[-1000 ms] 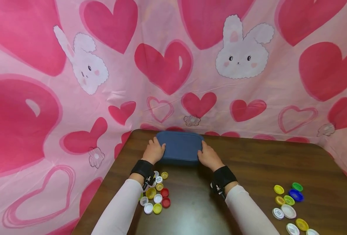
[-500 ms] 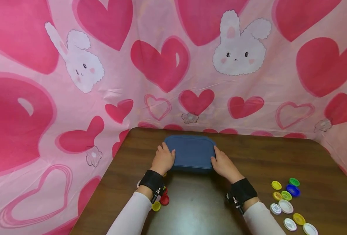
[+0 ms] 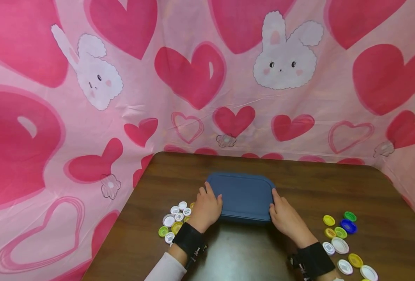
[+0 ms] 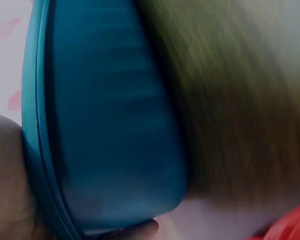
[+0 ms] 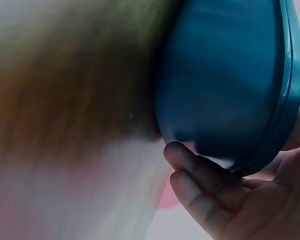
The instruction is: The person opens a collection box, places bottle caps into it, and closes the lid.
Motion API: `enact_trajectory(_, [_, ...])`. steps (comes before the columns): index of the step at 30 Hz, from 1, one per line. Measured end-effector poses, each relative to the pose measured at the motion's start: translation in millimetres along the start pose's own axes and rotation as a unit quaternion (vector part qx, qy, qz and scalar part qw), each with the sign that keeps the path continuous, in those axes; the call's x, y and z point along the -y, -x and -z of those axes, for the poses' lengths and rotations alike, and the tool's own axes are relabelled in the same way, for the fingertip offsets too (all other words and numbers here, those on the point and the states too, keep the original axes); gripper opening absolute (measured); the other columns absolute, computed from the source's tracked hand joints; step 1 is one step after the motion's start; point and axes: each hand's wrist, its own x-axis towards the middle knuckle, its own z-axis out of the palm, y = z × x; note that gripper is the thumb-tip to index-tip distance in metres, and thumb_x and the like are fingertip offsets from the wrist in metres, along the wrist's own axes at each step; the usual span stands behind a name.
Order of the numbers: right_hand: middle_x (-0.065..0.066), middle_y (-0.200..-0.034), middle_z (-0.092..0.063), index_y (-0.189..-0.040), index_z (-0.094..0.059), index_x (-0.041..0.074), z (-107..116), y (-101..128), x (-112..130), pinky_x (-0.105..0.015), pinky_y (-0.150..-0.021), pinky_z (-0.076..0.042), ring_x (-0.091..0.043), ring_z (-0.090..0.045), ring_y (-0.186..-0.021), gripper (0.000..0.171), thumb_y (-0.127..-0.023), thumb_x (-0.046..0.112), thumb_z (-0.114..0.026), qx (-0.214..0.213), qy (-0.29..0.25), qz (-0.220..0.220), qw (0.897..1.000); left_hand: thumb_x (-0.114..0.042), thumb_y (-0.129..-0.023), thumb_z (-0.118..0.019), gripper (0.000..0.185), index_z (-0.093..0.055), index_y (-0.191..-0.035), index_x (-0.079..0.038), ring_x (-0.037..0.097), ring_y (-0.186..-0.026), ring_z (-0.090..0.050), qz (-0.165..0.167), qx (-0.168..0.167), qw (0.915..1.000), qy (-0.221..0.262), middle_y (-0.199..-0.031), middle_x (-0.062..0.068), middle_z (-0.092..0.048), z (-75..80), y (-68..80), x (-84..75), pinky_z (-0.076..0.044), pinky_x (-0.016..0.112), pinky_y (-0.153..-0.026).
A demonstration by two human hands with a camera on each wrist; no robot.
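A person's left hand [image 3: 206, 207] and right hand [image 3: 289, 217] grip a blue lidded box [image 3: 245, 196] between their fingers. Round caps [image 3: 169, 221] lie beside the left fingers; blur obscures whether the box touches the table [image 3: 244, 253].

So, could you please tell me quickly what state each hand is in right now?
Left hand: closed, holding the blue box at its left end.
Right hand: closed, holding the same box at its right end.
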Motion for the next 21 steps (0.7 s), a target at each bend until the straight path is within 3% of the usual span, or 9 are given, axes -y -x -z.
enact_trajectory(5, [-0.035,-0.129,-0.053,-0.152,-0.025,-0.015,3,18,-4,-0.057,-0.09,-0.053,-0.035,-0.062,-0.101,0.062,-0.103,0.014,-0.048,0.008,0.013,-0.016,1.0,-0.034,-0.1,-0.06,0.073,-0.035,-0.147,0.016,0.042,-0.107,-0.06,-0.008,0.003,0.9999,-0.006,-0.123,0.035,-0.051,-3.2,19.1,-8.1,-0.058,0.049,-0.082])
enact_trajectory(12, [-0.032,-0.124,-0.055,-0.153,-0.025,-0.013,4,41,-7,-0.055,-0.086,-0.054,-0.035,-0.065,-0.097,0.062,-0.103,0.016,-0.048,0.006,0.03,-0.033,0.999,-0.035,-0.097,-0.063,0.075,-0.037,-0.147,0.015,0.038,-0.104,-0.062,-0.017,0.002,0.9998,-0.004,-0.124,0.032,-0.053,-2.7,43.0,-15.8,-0.059,0.046,-0.08])
enact_trajectory(21, [-0.028,-0.122,-0.056,-0.153,-0.028,-0.011,2,68,-6,-0.058,-0.088,-0.054,-0.036,-0.066,-0.099,0.062,-0.101,0.015,-0.052,0.014,0.037,-0.054,0.998,-0.039,-0.095,-0.066,0.08,-0.037,-0.146,0.015,0.039,-0.108,-0.061,-0.019,0.044,0.9988,0.011,-0.125,0.031,-0.053,8.6,72.7,-19.4,-0.056,0.05,-0.089])
